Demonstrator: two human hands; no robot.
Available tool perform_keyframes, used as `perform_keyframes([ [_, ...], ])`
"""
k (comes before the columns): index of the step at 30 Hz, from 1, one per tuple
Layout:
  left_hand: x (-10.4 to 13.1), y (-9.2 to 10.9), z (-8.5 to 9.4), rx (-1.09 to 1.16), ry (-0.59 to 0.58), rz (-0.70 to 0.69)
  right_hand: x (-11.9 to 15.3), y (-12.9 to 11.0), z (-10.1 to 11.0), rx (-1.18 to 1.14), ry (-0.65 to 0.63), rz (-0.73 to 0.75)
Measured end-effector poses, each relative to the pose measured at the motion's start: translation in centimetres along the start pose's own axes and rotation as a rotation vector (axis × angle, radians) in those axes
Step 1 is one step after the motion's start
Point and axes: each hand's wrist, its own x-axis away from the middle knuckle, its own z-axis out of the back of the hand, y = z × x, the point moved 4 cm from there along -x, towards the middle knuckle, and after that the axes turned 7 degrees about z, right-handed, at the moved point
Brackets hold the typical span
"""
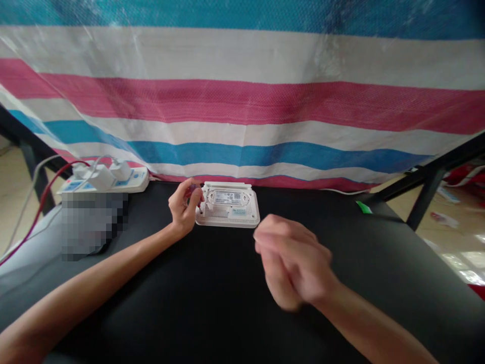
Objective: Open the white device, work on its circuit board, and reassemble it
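A white router-like box (247, 211) lies flat on the black table, its vented underside with printed labels facing up. At its left edge my left hand (184, 206) is closed around what looks like a small screwdriver (194, 188) with a clear reddish-purple handle. The tool's lower end reaches the box's left side, and the fingers partly cover it. My right hand (293, 260) is raised nearer to me, right of the box and apart from it. Its fingers are curled together and slightly blurred, so anything pinched in them is hidden.
A white power strip (141, 180) with several plugs and cables stands at the back left. In front of it lies a dark flat object (109, 235), partly pixelated. A small green piece (364, 207) lies at the back right. A striped plastic sheet (242, 101) hangs behind the table.
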Motion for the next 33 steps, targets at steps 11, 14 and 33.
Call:
perform_keyframes([
  [11,0.5,-0.8,-0.1,-0.063,-0.016,-0.127,6.9,11.2,-6.0,0.275,-0.263,-0.176],
  [14,0.4,-0.8,-0.3,-0.073,-0.021,-0.143,7.2,11.6,-6.1,0.275,-0.302,-0.245],
  [33,0.4,1.0,-0.1,-0.01,-0.014,0.076,7.6,12.3,-6.5,0.252,-0.425,-0.276],
])
